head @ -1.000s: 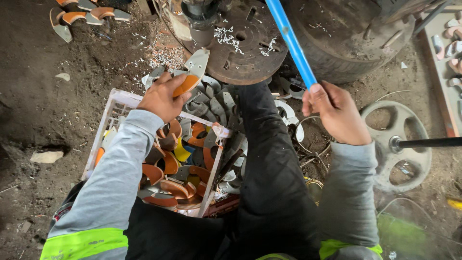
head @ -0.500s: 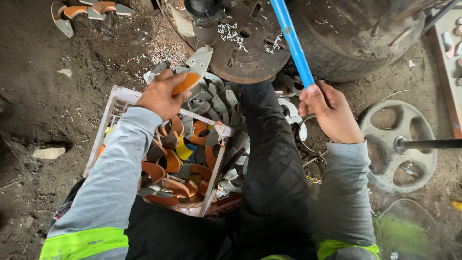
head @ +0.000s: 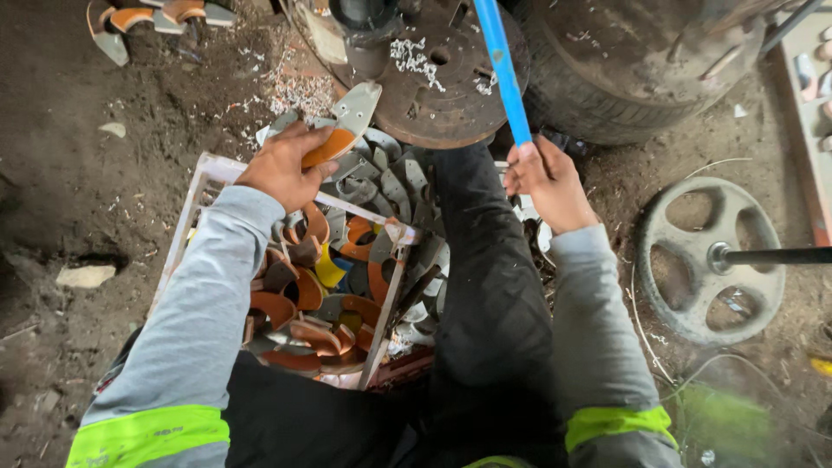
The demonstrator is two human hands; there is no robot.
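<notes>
Blue bar (head: 503,69) top cut off; crate (head: 204,186) bottom hidden by lap

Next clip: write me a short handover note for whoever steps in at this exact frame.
Left hand: grips a curved grey-and-orange piece, lifted above the white crate.
Right hand: closed on the blue rod, which rises past the rusty round plate.
Crate: holds a heap of similar orange and grey pieces; more lie beside it by the dark trouser leg.
Done: one piece picked up.
Left: that piece is not yet set anywhere; the heap remains.
</notes>
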